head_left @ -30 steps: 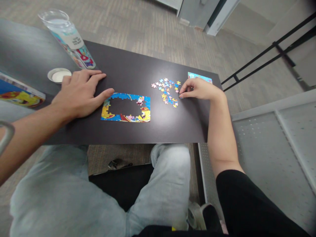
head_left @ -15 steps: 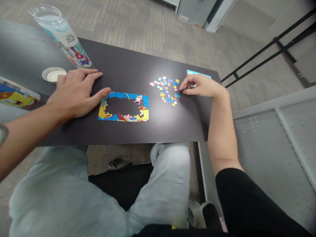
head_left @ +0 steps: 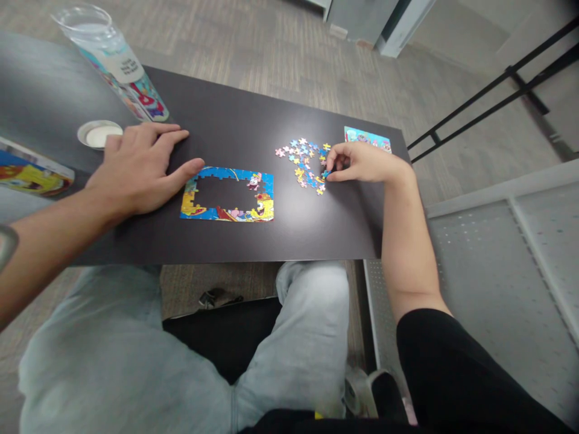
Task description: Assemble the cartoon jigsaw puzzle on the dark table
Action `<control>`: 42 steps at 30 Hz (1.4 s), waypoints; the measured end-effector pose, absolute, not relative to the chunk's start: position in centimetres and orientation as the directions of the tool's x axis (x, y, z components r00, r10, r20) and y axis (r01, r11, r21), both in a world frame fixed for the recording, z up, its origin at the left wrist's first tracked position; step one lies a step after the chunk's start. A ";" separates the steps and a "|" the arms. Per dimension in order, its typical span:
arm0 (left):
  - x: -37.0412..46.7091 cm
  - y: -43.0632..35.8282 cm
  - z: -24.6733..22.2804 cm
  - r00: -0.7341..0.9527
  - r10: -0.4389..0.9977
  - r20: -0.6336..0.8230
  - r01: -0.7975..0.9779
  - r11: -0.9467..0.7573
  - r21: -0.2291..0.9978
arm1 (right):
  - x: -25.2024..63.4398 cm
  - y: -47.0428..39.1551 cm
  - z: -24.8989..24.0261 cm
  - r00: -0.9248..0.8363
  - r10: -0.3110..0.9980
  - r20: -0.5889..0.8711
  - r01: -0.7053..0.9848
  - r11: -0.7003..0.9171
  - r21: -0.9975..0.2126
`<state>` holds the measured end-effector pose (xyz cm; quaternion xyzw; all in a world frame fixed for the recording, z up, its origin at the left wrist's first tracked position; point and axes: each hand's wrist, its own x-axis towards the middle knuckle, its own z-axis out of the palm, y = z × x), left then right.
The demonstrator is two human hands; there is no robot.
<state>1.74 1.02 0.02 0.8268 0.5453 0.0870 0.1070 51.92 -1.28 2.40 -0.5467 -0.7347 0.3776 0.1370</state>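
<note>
My left hand lies flat on the dark table with its fingers spread, the thumb tip at the upper left corner of a puzzle border. This border is a joined rectangle of blue and yellow jigsaw pieces around a bare middle. At the right edge of a heap of loose puzzle pieces, my right hand has its thumb and fingers closed on a blue puzzle piece. Behind that hand, a light-blue picture card is partly covered.
A clear tube with a colourful print stands at the back left. Near my left hand are a round white lid and a yellow-and-blue printed box or card. The table's front edge runs above my legs; a black metal rail is to the right.
My right hand has moved slightly left and down, and its fingers have closed on the blue puzzle piece. More of the picture card shows. The left hand has stayed in place.
</note>
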 end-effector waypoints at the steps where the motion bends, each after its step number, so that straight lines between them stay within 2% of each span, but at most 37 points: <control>1: 1.8 1.0 0.0 0.391 0.920 0.031 0.882 -0.384 0.274 | 51.7 -1.3 2.3 -0.379 0.902 -0.207 0.671 0.114 -0.733; 5: 1.9 0.8 0.0 0.388 0.921 0.033 0.883 -0.382 0.272 | 50.0 -1.2 1.8 -0.483 0.874 -0.063 0.454 0.188 -0.871; 8: 1.9 0.8 0.1 0.380 0.925 0.023 0.889 -0.372 0.265 | 47.5 -1.4 1.1 -0.501 0.863 0.059 0.284 0.229 -0.931; 14: 1.8 0.7 0.1 0.396 0.917 0.032 0.882 -0.390 0.264 | 41.5 -2.8 0.2 -0.478 0.877 0.040 0.122 0.111 -0.986; 17: 1.8 0.7 0.1 0.377 0.926 0.013 0.891 -0.366 0.270 | 39.6 -3.4 0.1 -0.489 0.872 0.021 0.091 0.075 -0.993; 25: 2.0 0.9 0.1 0.335 0.942 -0.030 0.859 -0.292 0.421 | 38.7 -4.0 0.1 -0.500 0.866 0.005 0.066 0.044 -0.997; 32: 2.2 0.8 0.3 0.320 0.947 -0.037 0.882 -0.283 0.377 | 39.0 -3.7 -0.4 -0.539 0.841 0.053 0.069 0.107 -0.992; 37: 2.2 0.8 0.5 0.334 0.940 -0.068 0.888 -0.290 0.358 | 39.3 -3.8 -0.4 -0.553 0.828 0.090 0.147 0.203 -0.968; 42: 1.9 0.6 0.3 0.379 0.925 0.013 0.872 -0.362 0.330 | 39.3 -4.0 0.0 -0.568 0.817 0.096 0.159 0.223 -0.962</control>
